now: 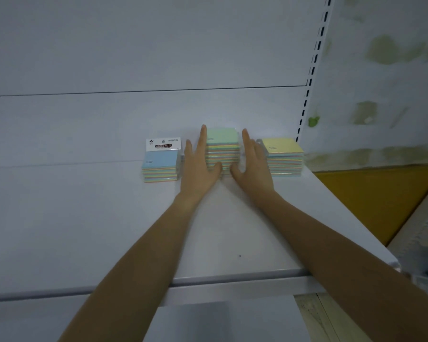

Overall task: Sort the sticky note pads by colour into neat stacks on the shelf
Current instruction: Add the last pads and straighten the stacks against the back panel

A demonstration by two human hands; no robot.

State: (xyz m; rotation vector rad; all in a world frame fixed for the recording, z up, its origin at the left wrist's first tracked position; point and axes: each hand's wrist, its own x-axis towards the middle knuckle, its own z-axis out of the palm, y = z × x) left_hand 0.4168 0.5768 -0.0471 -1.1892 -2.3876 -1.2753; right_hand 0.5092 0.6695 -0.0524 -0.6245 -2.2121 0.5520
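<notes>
Three stacks of sticky note pads stand in a row near the back of the white shelf (84, 218). The low blue-topped stack (160, 166) is on the left, with a "STICKY NOTE" label card on its top pack. The tall green-topped stack (222, 149) is in the middle. The yellow-topped stack (283, 156) is on the right. My left hand (198, 166) lies flat against the green stack's left side, fingers straight. My right hand (253, 164) presses its right side the same way, thumbs at the front.
The shelf's white back panel rises behind the stacks, with a slotted upright (311, 70) at its right end. The shelf's front edge (208, 282) runs under my forearms. To the right is a yellow floor area (371, 201).
</notes>
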